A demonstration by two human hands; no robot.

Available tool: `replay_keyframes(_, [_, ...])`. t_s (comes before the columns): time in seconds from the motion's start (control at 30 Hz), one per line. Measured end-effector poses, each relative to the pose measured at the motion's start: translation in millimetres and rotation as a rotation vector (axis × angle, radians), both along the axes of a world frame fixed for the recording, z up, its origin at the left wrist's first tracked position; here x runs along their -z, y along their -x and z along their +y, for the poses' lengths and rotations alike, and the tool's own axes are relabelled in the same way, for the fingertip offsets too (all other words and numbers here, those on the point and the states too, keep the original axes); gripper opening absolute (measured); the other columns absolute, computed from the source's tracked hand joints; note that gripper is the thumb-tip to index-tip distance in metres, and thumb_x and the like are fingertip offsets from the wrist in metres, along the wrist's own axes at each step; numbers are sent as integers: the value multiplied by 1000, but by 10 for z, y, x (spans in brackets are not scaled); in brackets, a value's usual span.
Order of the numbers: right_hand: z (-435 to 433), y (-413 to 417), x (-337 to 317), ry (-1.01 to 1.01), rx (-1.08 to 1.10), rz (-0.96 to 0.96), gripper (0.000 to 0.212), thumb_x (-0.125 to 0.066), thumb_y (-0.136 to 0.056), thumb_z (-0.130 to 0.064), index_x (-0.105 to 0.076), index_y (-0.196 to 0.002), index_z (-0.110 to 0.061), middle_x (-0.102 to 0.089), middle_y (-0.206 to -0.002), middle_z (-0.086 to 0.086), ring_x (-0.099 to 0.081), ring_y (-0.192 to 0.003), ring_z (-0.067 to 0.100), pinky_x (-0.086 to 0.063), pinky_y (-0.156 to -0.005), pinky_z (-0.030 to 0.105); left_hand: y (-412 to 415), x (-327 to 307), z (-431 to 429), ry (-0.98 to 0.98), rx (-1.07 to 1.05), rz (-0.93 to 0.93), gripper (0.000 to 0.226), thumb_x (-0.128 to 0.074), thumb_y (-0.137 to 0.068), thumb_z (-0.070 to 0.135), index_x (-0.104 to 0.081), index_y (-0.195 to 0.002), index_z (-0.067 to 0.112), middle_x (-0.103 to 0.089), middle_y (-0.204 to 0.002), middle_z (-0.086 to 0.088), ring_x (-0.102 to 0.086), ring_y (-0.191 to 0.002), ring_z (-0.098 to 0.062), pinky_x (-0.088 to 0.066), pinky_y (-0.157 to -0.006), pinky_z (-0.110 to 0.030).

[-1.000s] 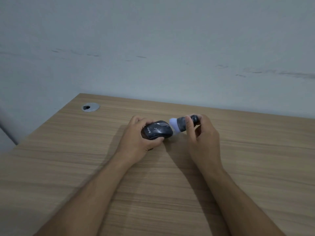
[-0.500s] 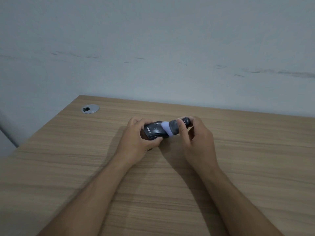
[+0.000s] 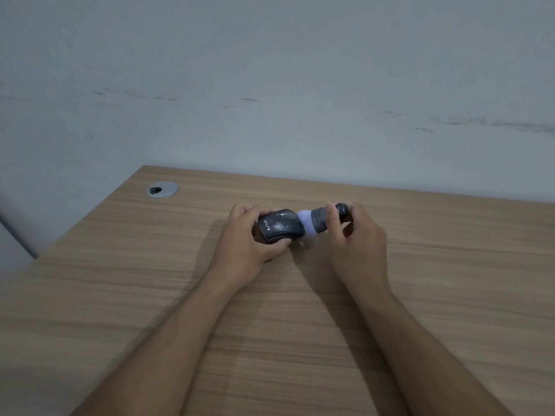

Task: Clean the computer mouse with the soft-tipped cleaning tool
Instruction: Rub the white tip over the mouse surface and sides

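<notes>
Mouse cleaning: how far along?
Done: the left hand holds the mouse off the desk, and the right hand grips the cleaning tool. In hand: its white soft tip touches the mouse's right end. Left: the rest of the top and the unseen underside; how clean it is can't be judged.

Light was dim, even and cool-toned. Soft shadows fell left of both forearms on the desk. Slight overall softness; edges bowed from wide-angle distortion. No glare.
</notes>
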State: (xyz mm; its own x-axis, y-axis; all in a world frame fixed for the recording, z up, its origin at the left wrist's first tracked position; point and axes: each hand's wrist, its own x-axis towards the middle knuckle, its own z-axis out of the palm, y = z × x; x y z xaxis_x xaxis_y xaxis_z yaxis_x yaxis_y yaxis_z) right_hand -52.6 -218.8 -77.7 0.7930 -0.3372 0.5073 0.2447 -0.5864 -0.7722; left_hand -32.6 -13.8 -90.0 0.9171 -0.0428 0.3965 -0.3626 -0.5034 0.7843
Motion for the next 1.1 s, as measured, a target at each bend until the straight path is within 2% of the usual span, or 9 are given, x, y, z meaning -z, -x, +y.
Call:
replay_keyframes(0.17, [132,133,-104,92,-127,-146,15,-67,-109,-31,-73,-105,-17,-58,-73,-14,-53,-60,9,-37,-62,12,-8,-14,5,-42,4,9,56,-99,-74,22,-71,-121,35,-59,-120,-2,-53,-99,15,-39,-84,5])
replay_keyframes(0.27, [150,68,-24,143,-109,-114,15,-68,-107,-31,-73,-106,-17,-62,-82,-11,-53,-64,4,-39,-66,18,4,-24,1,-43,-5,20,56,-98,-74,20,-73,-123,33,-59,-121,-2,-55,-99,10,-41,-82,6])
replay_keyframes(0.33, [93,-1,9,110,-40,-79,18,-67,-107,-35,-73,-107,-18,-63,-83,-9,-54,-65,10,-41,-68,25,20,-33,-1,-29,-2,5,56,-97,-74,19,-71,-118,39,-62,-121,-3,-56,-98,15,-40,-83,5])
replay_keyframes(0.4, [53,6,-22,74,-17,-87,19,-66,-108,-36,-72,-107,-18,-60,-78,-13,-53,-63,11,-39,-66,23,26,-37,-1,-34,-1,-17,57,-98,-73,20,-67,-116,44,-64,-120,-3,-54,-100,22,-40,-84,5])
replay_keyframes(0.57, [208,177,-100,175,-189,-187,15,-68,-108,-29,-74,-111,-16,-64,-86,-12,-55,-67,2,-39,-66,11,-8,-15,4,-86,-32,-8,54,-99,-74,25,-74,-122,23,-63,-117,0,-54,-94,12,-40,-76,3])
replay_keyframes(0.73, [157,41,-26,154,-66,-151,20,-67,-106,-36,-73,-108,-17,-66,-88,-9,-53,-67,8,-40,-68,22,9,-19,-11,-49,-25,-17,54,-97,-72,18,-75,-121,26,-61,-118,-3,-56,-94,12,-41,-79,4])
replay_keyframes(0.87, [215,126,-93,184,-149,-217,16,-68,-108,-30,-73,-111,-15,-58,-86,-15,-50,-67,-6,-37,-70,10,-15,-19,-22,-63,-43,-21,49,-100,-72,22,-74,-114,18,-61,-113,-3,-54,-90,10,-41,-76,1])
replay_keyframes(1.0, [326,133,-29,283,-185,-241,22,-66,-106,-35,-73,-112,-15,-58,-93,-17,-52,-74,4,-51,-71,36,-11,-19,-35,-61,-58,-10,50,-100,-71,22,-75,-115,14,-62,-115,-5,-56,-90,2,-41,-75,2])
replay_keyframes(1.1, [205,64,-48,161,-57,-202,22,-66,-106,-38,-72,-110,-17,-61,-88,-13,-52,-68,10,-48,-70,34,9,-21,-53,-37,-61,-40,52,-100,-72,22,-75,-117,19,-59,-114,-1,-54,-92,21,-40,-78,4])
